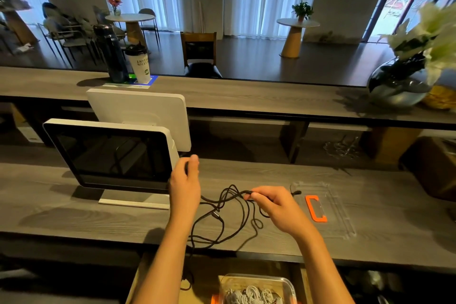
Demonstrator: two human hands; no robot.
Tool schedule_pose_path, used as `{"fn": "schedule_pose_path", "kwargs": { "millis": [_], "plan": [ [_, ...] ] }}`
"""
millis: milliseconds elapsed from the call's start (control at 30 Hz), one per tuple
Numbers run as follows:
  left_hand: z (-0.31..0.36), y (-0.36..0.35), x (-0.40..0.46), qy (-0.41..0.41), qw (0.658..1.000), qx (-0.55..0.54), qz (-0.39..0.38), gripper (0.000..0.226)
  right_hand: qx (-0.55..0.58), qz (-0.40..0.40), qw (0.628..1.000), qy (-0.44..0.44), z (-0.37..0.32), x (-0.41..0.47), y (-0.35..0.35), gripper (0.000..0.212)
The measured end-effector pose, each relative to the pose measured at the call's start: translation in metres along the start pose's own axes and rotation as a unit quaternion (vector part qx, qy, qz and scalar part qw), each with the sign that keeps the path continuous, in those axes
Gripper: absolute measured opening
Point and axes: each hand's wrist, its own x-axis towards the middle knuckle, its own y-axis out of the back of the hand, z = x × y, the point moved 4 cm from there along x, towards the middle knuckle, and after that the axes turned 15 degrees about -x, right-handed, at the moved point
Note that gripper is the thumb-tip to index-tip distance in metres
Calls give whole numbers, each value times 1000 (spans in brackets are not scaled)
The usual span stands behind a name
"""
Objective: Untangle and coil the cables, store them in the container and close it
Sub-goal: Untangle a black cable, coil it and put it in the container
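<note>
Nearest us, at the bottom edge, we see a clear plastic container (259, 287) holding pale grey coiled cables (249, 295). Above it, on the grey wood-grain tabletop (74, 217), a thin black cable (217, 215) sprawls in loose, overlapping loops, one strand dropping over the near edge. Our right hand (274, 207) pinches a bunch of its strands between thumb and curled fingers (254, 196), lifting them just off the surface. Our left hand (186, 180) is raised with fingers curled around another stretch of the same cable. Just right of the right hand lies a clear flat lid with an orange clasp (317, 207). Behind the left hand stands a white-framed dark screen (111, 155).
</note>
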Motion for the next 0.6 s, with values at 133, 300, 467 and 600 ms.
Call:
{"fn": "schedule_pose_path", "kwargs": {
  "millis": [133, 300, 467, 600],
  "plan": [
    [-4, -19, -8, 53, 983, 99, -142, 67, 1, 26, 999, 30, -16, -1, 9, 29],
    [-8, -41, -31, 157, 919, 97, -349, 96, 38, 112, 992, 35, -22, 1, 18, 31],
    [6, -53, -54, 220, 813, -75, -534, 71, 41, 164, 985, -14, -9, 5, 19, 32],
    [15, -63, -67, 165, 759, 9, -630, 29, 12, 165, 985, -41, 1, 8, 12, 28]
  ]
}}
